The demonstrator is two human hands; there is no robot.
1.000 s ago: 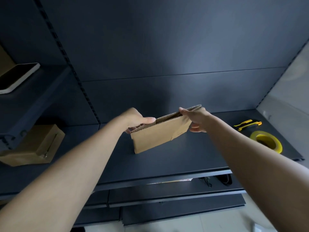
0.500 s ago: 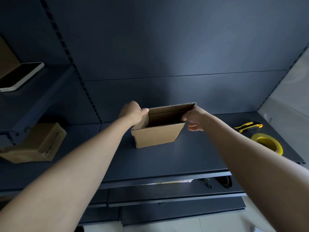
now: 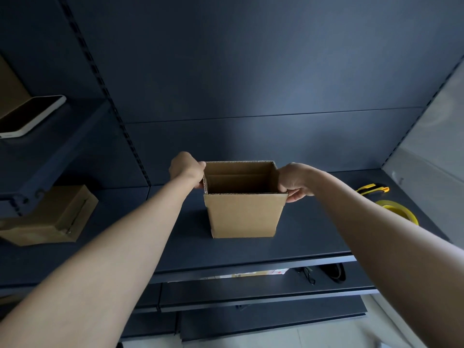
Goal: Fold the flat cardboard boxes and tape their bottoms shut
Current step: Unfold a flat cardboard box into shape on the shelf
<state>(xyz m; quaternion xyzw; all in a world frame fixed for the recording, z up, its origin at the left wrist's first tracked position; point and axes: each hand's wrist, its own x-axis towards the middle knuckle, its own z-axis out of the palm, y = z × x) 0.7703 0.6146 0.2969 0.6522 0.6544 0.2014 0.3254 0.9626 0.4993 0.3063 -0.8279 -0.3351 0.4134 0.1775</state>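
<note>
A small brown cardboard box (image 3: 244, 214) stands squared up on the dark shelf (image 3: 313, 237), its top open toward me. My left hand (image 3: 187, 169) grips the box's upper left edge. My right hand (image 3: 295, 182) grips the upper right edge, fingers curled round the rim. A yellow tape roll (image 3: 399, 213) lies on the shelf at the right, behind my right forearm. Beyond it lies a yellow and black utility knife (image 3: 372, 189).
Another cardboard box (image 3: 52, 217) sits on the shelf at the far left. A phone (image 3: 30, 116) lies on a higher left shelf. Lower shelves below hold dark cables (image 3: 324, 272) and papers. A pale wall closes the right side.
The box went from flattened and tilted to fully squared and level. Both hands moved apart along its top edges and set it upright on the shelf.
</note>
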